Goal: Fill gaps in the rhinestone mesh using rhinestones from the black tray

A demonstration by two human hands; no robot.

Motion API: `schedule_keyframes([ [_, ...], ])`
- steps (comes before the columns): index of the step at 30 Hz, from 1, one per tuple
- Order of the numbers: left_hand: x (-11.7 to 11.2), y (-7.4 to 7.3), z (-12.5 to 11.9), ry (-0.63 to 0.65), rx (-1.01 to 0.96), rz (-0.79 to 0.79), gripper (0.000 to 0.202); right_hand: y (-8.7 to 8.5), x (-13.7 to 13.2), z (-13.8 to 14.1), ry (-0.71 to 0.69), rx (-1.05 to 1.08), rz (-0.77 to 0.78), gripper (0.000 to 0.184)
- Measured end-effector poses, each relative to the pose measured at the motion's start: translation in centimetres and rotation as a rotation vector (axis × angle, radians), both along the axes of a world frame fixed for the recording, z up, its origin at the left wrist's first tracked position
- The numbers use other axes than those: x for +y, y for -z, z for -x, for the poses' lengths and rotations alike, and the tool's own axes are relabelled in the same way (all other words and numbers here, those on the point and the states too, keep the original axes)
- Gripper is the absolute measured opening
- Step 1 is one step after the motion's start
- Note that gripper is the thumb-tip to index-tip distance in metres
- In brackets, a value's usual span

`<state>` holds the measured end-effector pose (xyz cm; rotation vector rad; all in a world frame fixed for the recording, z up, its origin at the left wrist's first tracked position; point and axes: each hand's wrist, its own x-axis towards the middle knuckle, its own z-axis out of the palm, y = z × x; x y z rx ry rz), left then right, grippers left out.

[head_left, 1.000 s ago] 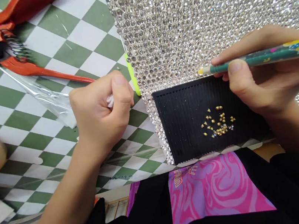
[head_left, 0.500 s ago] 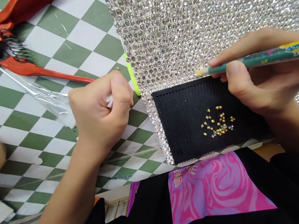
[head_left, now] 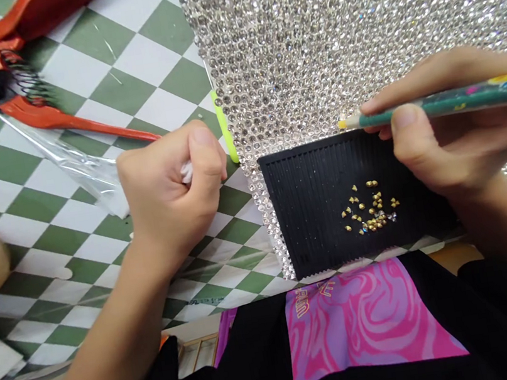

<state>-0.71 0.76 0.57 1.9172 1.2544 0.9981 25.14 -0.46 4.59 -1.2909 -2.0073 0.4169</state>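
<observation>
My right hand (head_left: pixel 454 128) grips a green patterned pencil (head_left: pixel 459 98) with a yellow tip, held almost level. That tip is at the rhinestone-covered sheet (head_left: pixel 330 32), just above the top edge of a black ribbed tray (head_left: pixel 313 206); whether it touches the stones I cannot tell. Small gold-backed rhinestones (head_left: pixel 375 221) lie loose in the tray, several with the pointed side showing. My left hand (head_left: pixel 172 192) is closed in a fist left of the tray, over the checked tablecloth. A bit of something white (head_left: pixel 187 172) shows between its thumb and fingers; the rest is hidden.
Red-handled pruning shears (head_left: pixel 29 90) lie spread at the upper left. Under them is a clear plastic bag (head_left: pixel 83 171). A yellow-green strip (head_left: pixel 223 124) pokes out from the sheet's left edge. The green-and-white checked tablecloth (head_left: pixel 157 52) covers the table, whose front edge is near my shirt.
My right hand and the pencil have shifted slightly to the right along the tray's top edge. My left hand and the loose rhinestones stay in place.
</observation>
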Motion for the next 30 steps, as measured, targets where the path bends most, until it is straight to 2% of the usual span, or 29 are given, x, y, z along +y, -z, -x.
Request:
schedule_keyframes([
  [2, 0.0, 0.0, 0.0, -0.010, -0.001, 0.009, 0.048, 0.5, 0.1, -0.3, -0.065, 0.009, -0.053, 0.015],
  [5, -0.1, -0.1, 0.0, -0.017, -0.003, 0.018, 0.049, 1.1, 0.3, -0.7, -0.063, -0.033, -0.159, 0.019],
  [9, -0.1, -0.2, 0.0, -0.010, 0.011, 0.018, 0.048, 1.2, 0.4, -0.8, -0.071, -0.051, -0.103, 0.021],
  [13, -0.1, -0.1, 0.0, -0.006, 0.006, 0.006, 0.048, 0.9, 0.2, -0.4, -0.075, -0.029, -0.173, 0.020],
  [19, -0.1, 0.0, 0.1, 0.003, 0.005, 0.004, 0.047, 0.4, -0.2, -0.2, -0.003, -0.064, -0.008, 0.017],
  [24, -0.1, -0.1, 0.1, 0.007, 0.012, 0.004, 0.046, 0.6, 0.0, -0.5, -0.011, -0.066, -0.085, 0.016],
  [30, -0.3, -0.2, 0.0, -0.007, 0.032, 0.037, 0.046, 0.1, -0.3, -0.4, 0.004, -0.132, 0.012, 0.011],
])
